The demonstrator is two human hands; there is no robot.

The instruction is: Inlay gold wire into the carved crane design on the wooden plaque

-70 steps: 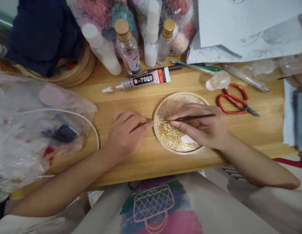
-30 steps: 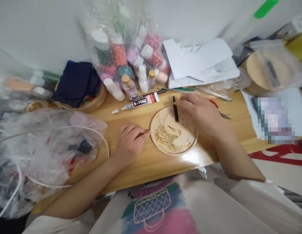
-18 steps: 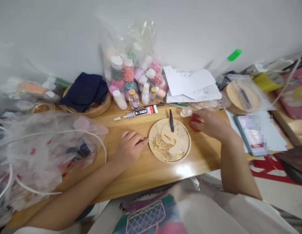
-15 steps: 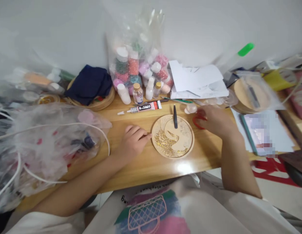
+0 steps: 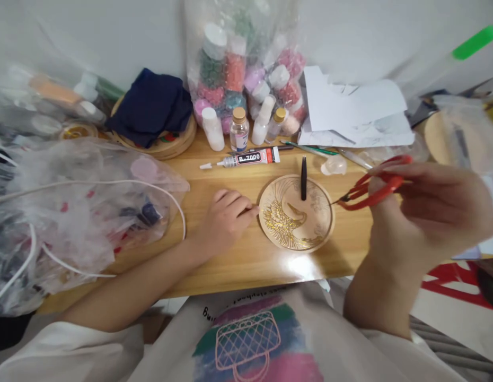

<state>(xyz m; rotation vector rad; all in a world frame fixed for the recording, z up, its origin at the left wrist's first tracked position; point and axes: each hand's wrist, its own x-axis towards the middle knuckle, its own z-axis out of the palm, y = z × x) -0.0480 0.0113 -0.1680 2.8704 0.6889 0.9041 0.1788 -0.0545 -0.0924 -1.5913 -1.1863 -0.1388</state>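
Note:
Raised above the right side of the table, my right hand (image 5: 413,212) is closed on a pair of red-handled scissors (image 5: 373,195). Their thin dark tip points left, toward the edge of a round wooden plaque (image 5: 297,213). The plaque carries a crane design, partly lined in gold, and black tweezers (image 5: 304,180) lie across its upper part. My left hand (image 5: 230,220) rests palm down on the table with nothing visible in it. Its fingers are loosely bent, and the forefinger reaches the plaque's left rim.
Behind the plaque lie a B-7000 glue tube (image 5: 250,158), small bottles (image 5: 239,130) and a clear lump (image 5: 334,165). Plastic bags (image 5: 83,212) and a white cable (image 5: 178,212) crowd the left. White papers (image 5: 353,114) lie at the back right.
My right hand has lifted the red-handled scissors off the table and brought them up, tip turned toward the plaque. The left hand keeps its place by the rim. The view has shifted slightly.

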